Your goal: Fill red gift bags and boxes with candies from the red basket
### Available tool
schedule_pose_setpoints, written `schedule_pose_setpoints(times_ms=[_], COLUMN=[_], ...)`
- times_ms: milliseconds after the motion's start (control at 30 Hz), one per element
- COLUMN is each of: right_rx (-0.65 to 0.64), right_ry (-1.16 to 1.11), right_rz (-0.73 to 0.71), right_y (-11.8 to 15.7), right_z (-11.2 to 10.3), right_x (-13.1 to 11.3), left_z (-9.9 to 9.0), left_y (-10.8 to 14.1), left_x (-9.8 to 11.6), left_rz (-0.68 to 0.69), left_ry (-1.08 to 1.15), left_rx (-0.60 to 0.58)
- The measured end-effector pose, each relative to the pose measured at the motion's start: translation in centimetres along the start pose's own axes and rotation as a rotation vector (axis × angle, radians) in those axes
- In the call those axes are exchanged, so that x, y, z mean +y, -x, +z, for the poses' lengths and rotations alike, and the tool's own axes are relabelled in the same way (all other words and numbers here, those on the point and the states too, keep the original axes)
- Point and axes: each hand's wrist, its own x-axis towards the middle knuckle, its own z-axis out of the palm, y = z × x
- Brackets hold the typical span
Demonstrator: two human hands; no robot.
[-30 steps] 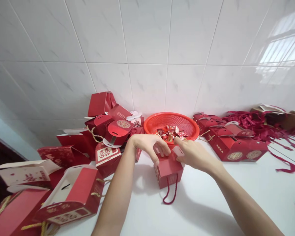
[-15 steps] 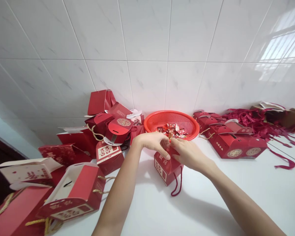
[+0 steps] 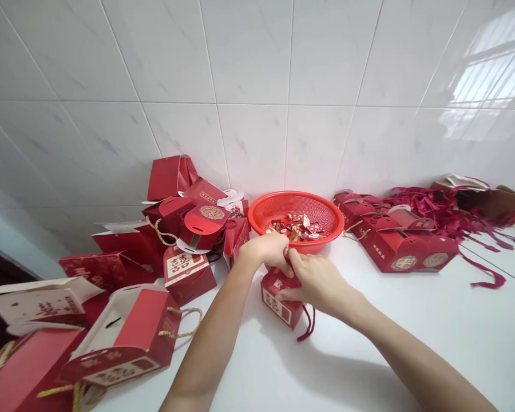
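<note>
A small red gift box (image 3: 278, 303) with a cream label and a dark red cord handle (image 3: 309, 325) stands on the white tabletop in front of me. My left hand (image 3: 271, 252) grips its top from the left and far side, with most fingertips hidden. From the right, my right hand (image 3: 315, 278) holds the same box, its thumb pressed on the front flap and its fingers bent over the top. Just behind the hands sits a red plastic basket (image 3: 264, 209) holding several wrapped candies (image 3: 298, 226).
Red gift boxes (image 3: 184, 274), some with their tops open, are heaped on the left, including an open box (image 3: 124, 337) with rope handles. Closed boxes (image 3: 407, 246) stand at the right beside a pile of dark red ribbons (image 3: 429, 209). A tiled wall (image 3: 249, 137) rises behind.
Both hands have pressed lower onto the gift box. My right thumb has come down over its front flap, and the box has shifted slightly left in view.
</note>
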Motion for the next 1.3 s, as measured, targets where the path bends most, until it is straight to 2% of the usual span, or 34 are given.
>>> schedule_pose_setpoints(times_ms=[100,167,300,467,567,633,767,900,1000,1133,1233,1300], right_rx=[-0.059,-0.074,-0.068,-0.082,-0.095,-0.107,0.069,0.303,0.373,0.466,0.578,0.673], right_ry=[0.063,0.097,0.06,-0.089,-0.181,-0.261,-0.325,-0.305,-0.377,-0.473,-0.42,-0.326], right_rz=[-0.011,-0.024,-0.089,-0.144,-0.133,-0.073,0.137,0.313,0.348,0.495,0.541,0.508], right_y=[0.1,0.5,1.7,4.5,7.4,9.8,13.9,15.3,14.9,14.1,14.0,13.9], right_z=[0.7,0.7,0.2,-0.7,-1.9,-2.8,-3.5,-3.2,-2.9,-2.4,-2.1,-1.9], right_x=[-1.1,-1.3,0.1,4.1,7.7,10.7,17.1,21.5,22.5,22.5,22.3,22.0], left_z=[0.0,-0.1,-0.5,-0.6,-0.6,-0.7,-0.8,-1.0,-1.2,-1.6,-1.7,-1.9], left_y=[0.1,0.3,0.9,1.5,1.6,1.6,1.6,1.8,2.1,2.5,2.9,3.2], left_x=[-0.4,-0.7,-1.1,-0.8,-0.6,-0.6,-0.8,-1.1,-1.2,-1.2,-1.4,-1.7], left_rz=[-0.003,0.044,0.135,0.254,0.296,0.3,0.279,0.262,0.273,0.243,0.262,0.304], left_ry=[0.065,0.093,0.13,0.088,0.105,0.121,0.134,0.151,0.158,0.161,0.182,0.214], left_rx=[-0.042,-0.084,-0.147,-0.014,-0.017,-0.034,-0.038,-0.019,-0.019,-0.012,0.012,0.087])
